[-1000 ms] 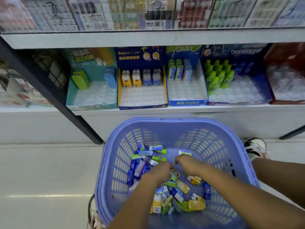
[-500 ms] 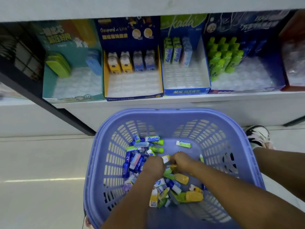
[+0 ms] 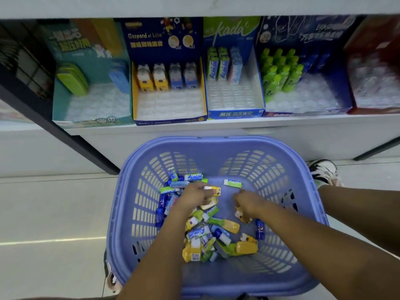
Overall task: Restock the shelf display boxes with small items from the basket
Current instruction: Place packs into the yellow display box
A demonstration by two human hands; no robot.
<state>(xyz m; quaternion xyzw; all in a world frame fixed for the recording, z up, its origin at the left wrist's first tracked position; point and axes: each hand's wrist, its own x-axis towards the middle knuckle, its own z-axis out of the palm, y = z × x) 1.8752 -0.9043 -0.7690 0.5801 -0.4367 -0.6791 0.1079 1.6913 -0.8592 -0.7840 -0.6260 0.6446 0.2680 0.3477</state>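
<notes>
A lilac plastic basket [image 3: 216,146] stands on the floor below the shelf, holding a heap of small packets [image 3: 207,232] in yellow, green and blue. My left hand [image 3: 194,195] is inside it and grips a yellow bear-shaped item [image 3: 214,189]. My right hand [image 3: 249,203] is a little to the right, curled around another yellow bear-shaped item [image 3: 243,217]. On the shelf above stand display boxes: teal [image 3: 93,120], dark blue with yellow rim [image 3: 171,120], blue-and-white [image 3: 236,113] and dark blue with green bottles [image 3: 307,111].
A red display box [image 3: 374,109] stands at the far right of the shelf. A dark slanted shelf post [image 3: 65,135] runs down at left. A shoe [image 3: 323,171] shows on the pale floor right of the basket.
My hands, close together half a second ago, have spread apart, each now lifting a yellow bear-shaped item out of the heap. The view has tilted slightly downward.
</notes>
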